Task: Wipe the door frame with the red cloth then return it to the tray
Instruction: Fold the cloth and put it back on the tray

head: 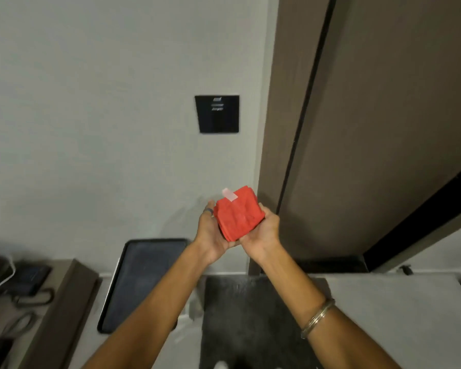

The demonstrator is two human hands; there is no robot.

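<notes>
A folded red cloth point(238, 213) with a small white tag on top is held up in front of the wall, between both hands. My left hand point(210, 235) cups it from the left and below, and my right hand point(262, 233) grips it from the right. The brown door frame point(282, 115) runs upright just right of the cloth, with the door point(383, 115) beyond it. A dark tray point(144, 278) with a black rim lies below and left of my hands, partly hidden by my left forearm.
A black wall panel point(217, 114) hangs above the cloth. A dark mat point(250, 320) lies on the floor under my arms. At the lower left are a brown ledge point(61, 302), a dark device point(27, 279) and white cable.
</notes>
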